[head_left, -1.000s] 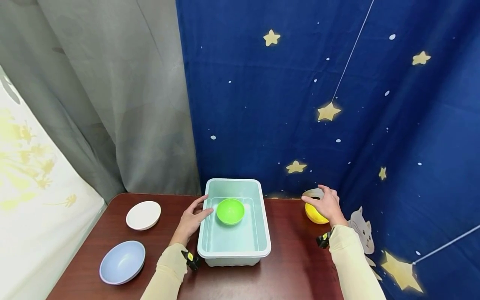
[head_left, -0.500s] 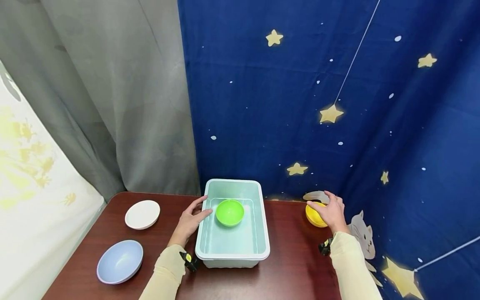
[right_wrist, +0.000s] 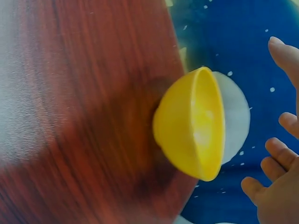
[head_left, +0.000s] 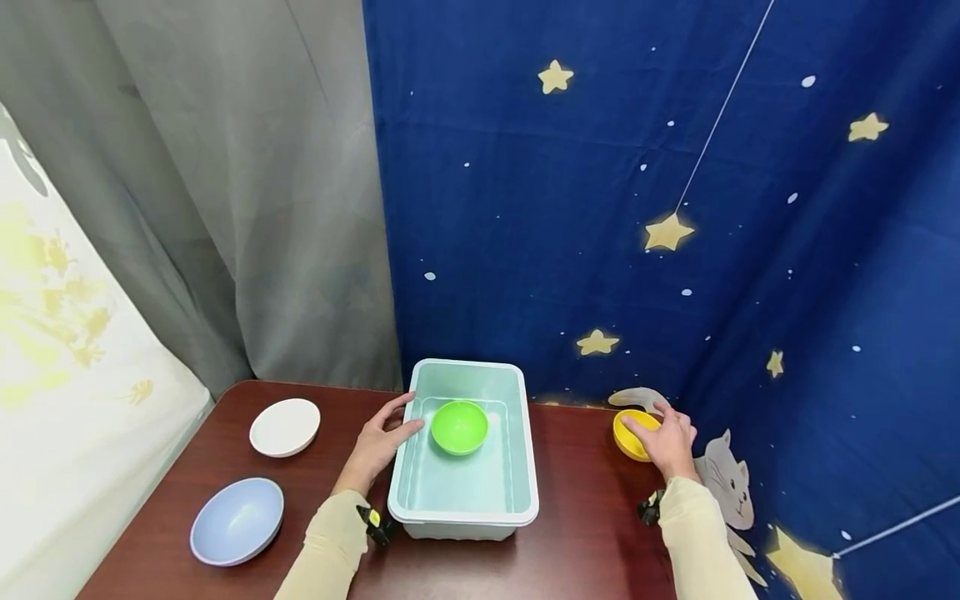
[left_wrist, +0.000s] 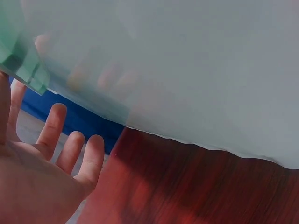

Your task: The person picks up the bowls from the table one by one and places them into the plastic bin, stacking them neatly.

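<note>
My left hand (head_left: pixel 377 446) is at the left rim of a pale green plastic tub (head_left: pixel 467 515). Its thumb reaches over the rim; in the left wrist view the other fingers (left_wrist: pixel 52 125) spread loosely below it, outside the wall. A bright green bowl (head_left: pixel 460 427) sits upright inside the tub. Over at the table's back right, my right hand (head_left: pixel 672 443) hovers at a small yellow bowl (head_left: pixel 628 440), thumb overlapping its rim in the head view. In the right wrist view a gap shows between the relaxed fingers (right_wrist: pixel 280 154) and the yellow bowl (right_wrist: pixel 180 123).
A white bowl (head_left: pixel 285 427) and a larger light blue bowl (head_left: pixel 237 522) stand on the left of the dark red wooden table (head_left: pixel 577 533). Behind the table hang a grey curtain (head_left: pixel 315 208) and a blue star-patterned curtain (head_left: pixel 517 208).
My right hand has lowered and shifted slightly right toward the yellow bowl, more of whose opening now shows. The left hand keeps its place at the tub's rim.
</note>
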The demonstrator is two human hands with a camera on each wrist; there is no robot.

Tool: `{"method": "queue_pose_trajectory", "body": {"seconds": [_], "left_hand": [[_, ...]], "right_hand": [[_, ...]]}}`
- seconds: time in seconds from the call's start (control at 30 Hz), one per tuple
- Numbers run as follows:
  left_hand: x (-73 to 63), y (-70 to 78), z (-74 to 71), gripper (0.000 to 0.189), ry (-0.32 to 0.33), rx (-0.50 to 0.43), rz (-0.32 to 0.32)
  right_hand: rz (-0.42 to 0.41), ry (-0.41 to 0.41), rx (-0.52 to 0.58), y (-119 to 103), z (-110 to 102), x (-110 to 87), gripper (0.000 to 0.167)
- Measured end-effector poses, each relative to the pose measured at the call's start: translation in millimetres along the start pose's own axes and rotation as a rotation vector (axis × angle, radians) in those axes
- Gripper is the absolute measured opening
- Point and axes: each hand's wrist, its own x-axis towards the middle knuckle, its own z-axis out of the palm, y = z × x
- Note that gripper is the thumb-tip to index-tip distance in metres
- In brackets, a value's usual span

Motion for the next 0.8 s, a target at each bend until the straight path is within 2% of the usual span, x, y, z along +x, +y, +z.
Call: {"method": "queue_pose_trajectory", "body": {"seconds": [0.27,0.47,0.8], "left_hand": [[2.3,-2.4,-0.3,0.059,-0.001,0.007,-0.012],[4.9,-1.9,-1.7,0.062,-0.003,-0.001,-0.024],[-0.6,0.0,-0.3,0.059,0.013,0.005,-0.003]], "right_hand": [[0.042,-0.002,0.012,9,9,0.1,0.104],[0.078,-0.045,-0.031,6,11,6.8,0.113],[0.118,-0.151,-0.107,7,17,16.6,0.122]]}}
